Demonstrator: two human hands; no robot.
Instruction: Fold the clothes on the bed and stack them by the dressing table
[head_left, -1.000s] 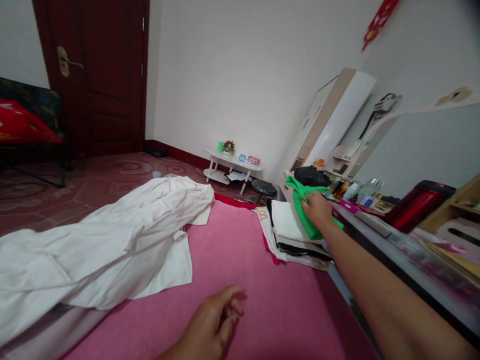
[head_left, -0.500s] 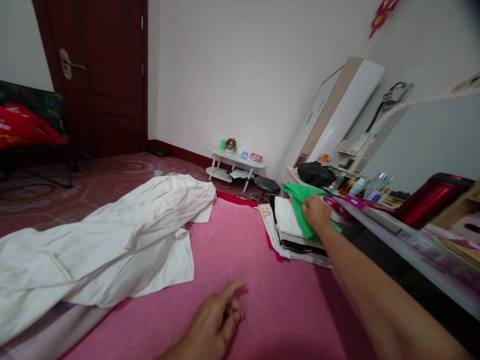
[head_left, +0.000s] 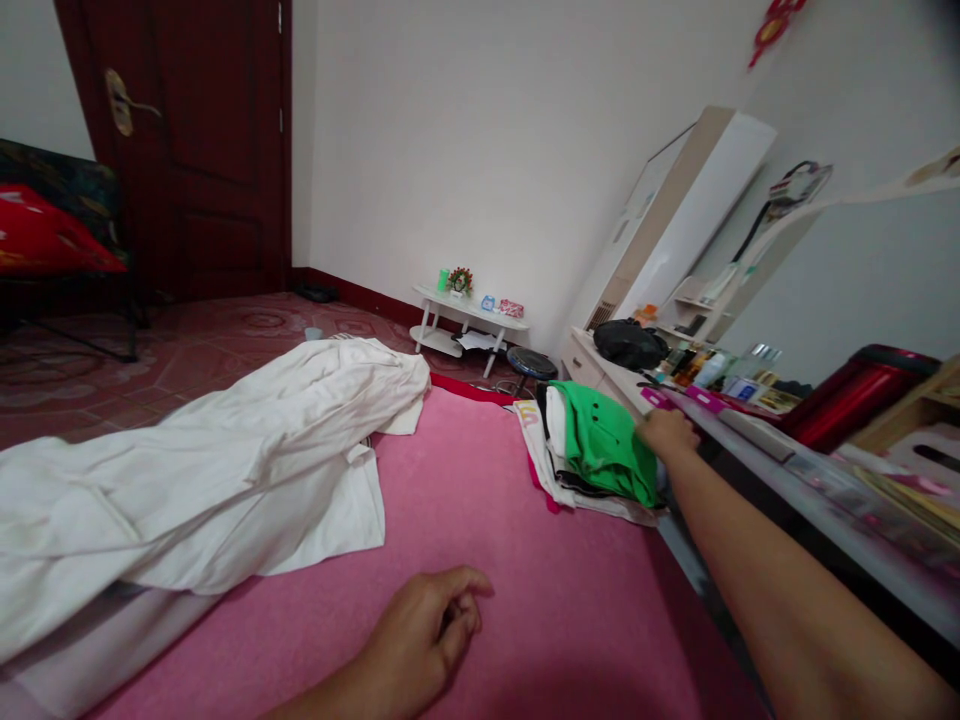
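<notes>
Head view: the left hand [head_left: 427,635], loosely curled and holding nothing, is over the pink cover [head_left: 465,480]. Farther off, the green garment [head_left: 609,442] tops the folded stack [head_left: 541,452]; the right hand [head_left: 670,433] is at its right edge, whether gripping I cannot tell. Beyond stands a round stool [head_left: 532,362].

The cloth [head_left: 609,445] is green, apparently dark-dotted; the cover [head_left: 465,490] pink.

bare left hand [head_left: 420,628], bare right hand [head_left: 670,436]
</notes>
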